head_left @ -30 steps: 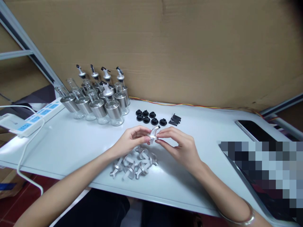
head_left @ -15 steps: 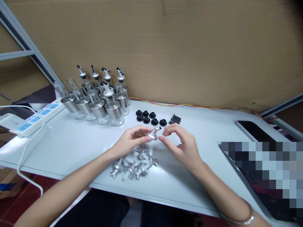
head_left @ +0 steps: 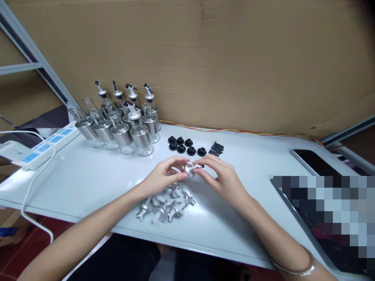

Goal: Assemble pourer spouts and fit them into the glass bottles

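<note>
A silver pour spout (head_left: 190,169) with a black tip is held above the table between both hands. The fingers and thumb of my left hand (head_left: 165,171) grip its round base from the left. My right hand (head_left: 224,175) pinches the black-tipped end from the right. Below my left hand lies a heap of loose silver spouts (head_left: 161,207) with pale stems. Just beyond the hands are several black round stoppers (head_left: 191,151) in two rows, and beside them a small group of black flip caps (head_left: 216,148).
Several glass bottles with steel bands (head_left: 121,134) stand at the back left, some topped with spouts. A power strip (head_left: 48,144) with a white cable lies at the left edge. A phone (head_left: 315,162) and a blurred-out dark device (head_left: 295,212) are on the right.
My right hand has moved left and closed its fingers on the spout's tip. The spout has tilted to point more to the right.
</note>
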Motion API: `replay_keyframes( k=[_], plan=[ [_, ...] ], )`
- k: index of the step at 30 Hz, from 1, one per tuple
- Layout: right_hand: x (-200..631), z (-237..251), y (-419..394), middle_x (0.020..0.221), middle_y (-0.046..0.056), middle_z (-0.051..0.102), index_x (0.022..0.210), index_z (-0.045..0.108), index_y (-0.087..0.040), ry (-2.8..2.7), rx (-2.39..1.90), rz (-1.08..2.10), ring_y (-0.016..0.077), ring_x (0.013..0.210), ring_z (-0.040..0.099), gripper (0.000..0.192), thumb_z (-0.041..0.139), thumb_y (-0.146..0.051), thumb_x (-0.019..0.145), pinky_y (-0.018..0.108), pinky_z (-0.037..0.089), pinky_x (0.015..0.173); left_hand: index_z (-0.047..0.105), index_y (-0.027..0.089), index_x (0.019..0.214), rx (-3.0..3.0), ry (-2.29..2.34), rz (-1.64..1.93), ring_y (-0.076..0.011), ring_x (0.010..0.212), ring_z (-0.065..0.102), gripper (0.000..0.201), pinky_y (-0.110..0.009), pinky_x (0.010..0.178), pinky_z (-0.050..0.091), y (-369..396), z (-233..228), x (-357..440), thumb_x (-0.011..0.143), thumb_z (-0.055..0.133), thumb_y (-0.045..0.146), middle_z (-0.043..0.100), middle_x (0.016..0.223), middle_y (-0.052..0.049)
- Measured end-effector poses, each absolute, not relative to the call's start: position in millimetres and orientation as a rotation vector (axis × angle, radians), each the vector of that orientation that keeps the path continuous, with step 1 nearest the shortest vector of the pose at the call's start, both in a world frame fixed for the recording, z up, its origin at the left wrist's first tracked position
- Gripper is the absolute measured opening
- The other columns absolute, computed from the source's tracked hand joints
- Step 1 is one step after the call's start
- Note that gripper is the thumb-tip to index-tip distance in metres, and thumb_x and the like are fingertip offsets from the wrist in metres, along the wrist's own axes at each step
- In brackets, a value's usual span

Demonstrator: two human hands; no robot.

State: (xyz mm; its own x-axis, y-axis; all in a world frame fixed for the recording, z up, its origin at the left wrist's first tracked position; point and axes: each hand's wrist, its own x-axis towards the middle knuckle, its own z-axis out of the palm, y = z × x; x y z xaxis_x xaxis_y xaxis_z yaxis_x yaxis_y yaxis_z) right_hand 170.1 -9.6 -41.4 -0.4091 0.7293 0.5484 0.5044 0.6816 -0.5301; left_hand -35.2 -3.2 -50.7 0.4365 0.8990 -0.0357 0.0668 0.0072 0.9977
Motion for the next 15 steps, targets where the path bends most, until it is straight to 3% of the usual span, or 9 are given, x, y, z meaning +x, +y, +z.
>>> replay_keyframes(
  k=[3,10,13,15],
  plan=[
    [177,-41,-6,0.085,0.006,0.071,0.092,0.067,-0.020,-2.020,-1.063,0.307,0.0199,0.072,0.064,0.014,0.053,-0.022,0.092,0.033,0.051,0.068,0.059,0.018,0.114,1.420,0.909,0.885,-0.0163,0.097,0.060,0.036,-0.029,0.083,0.048,-2,-50,-36,0.081,0.066,0.029,0.064,0.112,-0.008],
    [201,-47,14,0.090,0.008,0.074,0.093,0.069,-0.020,-1.825,-1.378,0.263,0.0248,0.074,0.068,0.015,0.057,-0.026,0.088,0.037,0.054,0.067,0.058,0.017,0.111,1.442,0.941,0.900,-0.0153,0.094,0.060,0.031,-0.027,0.080,0.047,0,-52,-37,0.084,0.062,0.030,0.066,0.107,-0.008],
    [203,-50,20,0.104,0.011,0.070,0.093,0.065,-0.019,-1.948,-1.305,0.263,0.0276,0.093,0.067,0.017,0.050,-0.026,0.091,0.043,0.053,0.081,0.058,0.017,0.112,1.443,0.945,0.898,-0.0150,0.093,0.061,0.031,-0.028,0.081,0.046,0,-53,-37,0.084,0.062,0.030,0.066,0.107,-0.008],
    [202,-52,22,0.120,0.013,0.064,0.094,0.062,-0.019,-2.077,-1.236,0.315,0.0300,0.114,0.059,0.018,0.046,-0.026,0.093,0.050,0.047,0.095,0.058,0.017,0.112,1.443,0.937,0.900,-0.0145,0.092,0.060,0.031,-0.027,0.081,0.046,0,-53,-37,0.084,0.062,0.031,0.066,0.107,-0.008]
  ],
)
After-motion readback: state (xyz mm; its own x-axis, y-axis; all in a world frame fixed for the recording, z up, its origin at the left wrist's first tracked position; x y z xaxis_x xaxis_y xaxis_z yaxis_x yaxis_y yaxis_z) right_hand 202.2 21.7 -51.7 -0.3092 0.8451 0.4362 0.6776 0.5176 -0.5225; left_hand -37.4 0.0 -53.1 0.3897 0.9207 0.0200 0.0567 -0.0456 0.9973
